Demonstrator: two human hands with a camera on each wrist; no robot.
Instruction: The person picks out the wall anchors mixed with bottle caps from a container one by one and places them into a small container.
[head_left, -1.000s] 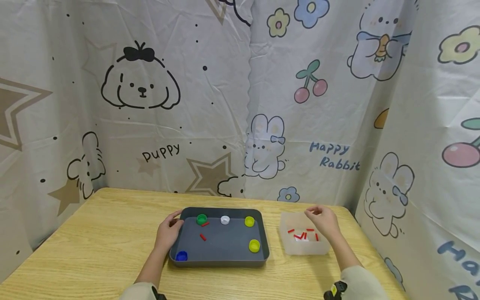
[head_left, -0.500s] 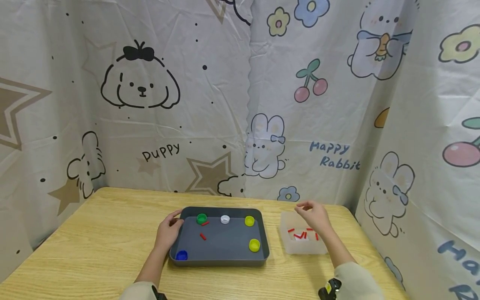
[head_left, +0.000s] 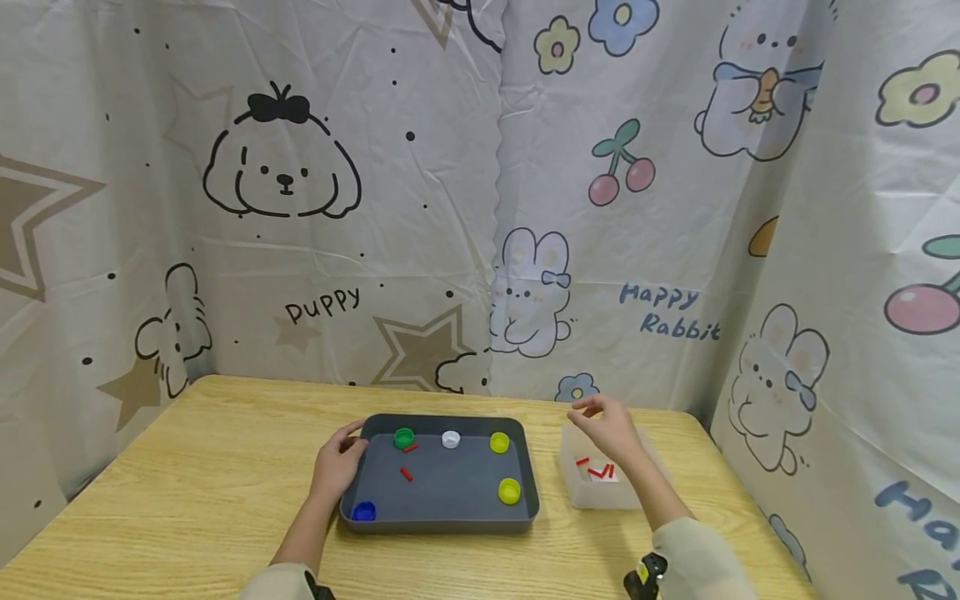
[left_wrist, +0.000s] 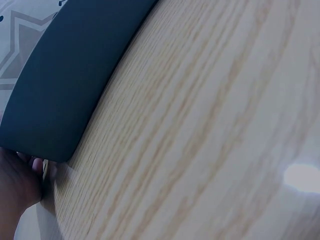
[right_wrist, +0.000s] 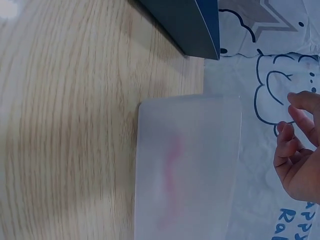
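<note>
My left hand (head_left: 335, 467) grips the left side of a dark grey tray (head_left: 453, 496), thumb at the rim. In the left wrist view its fingers lie against the end of the tray wall (left_wrist: 65, 75). My right hand (head_left: 609, 432) hovers above the back of a frosted clear box (head_left: 609, 500), thumb and fingers drawn together. In the right wrist view the hand (right_wrist: 302, 160) is bent at the fingers beyond the box (right_wrist: 190, 175); I cannot tell whether something small sits between the fingertips. Several short red sticks (head_left: 600, 472) lie in the box, partly hidden by the right forearm.
Inside the tray are a green cap (head_left: 403, 437), a white cap (head_left: 450, 439), two yellow caps (head_left: 509, 491), a blue cap (head_left: 363, 511) and two red sticks (head_left: 406, 473). Tray and box stand on a wooden table (head_left: 187, 492), with a printed curtain (head_left: 420, 250) behind.
My right hand has moved left and slightly up, from over the box's right side toward the tray. The left hand and the tray have stayed put.
</note>
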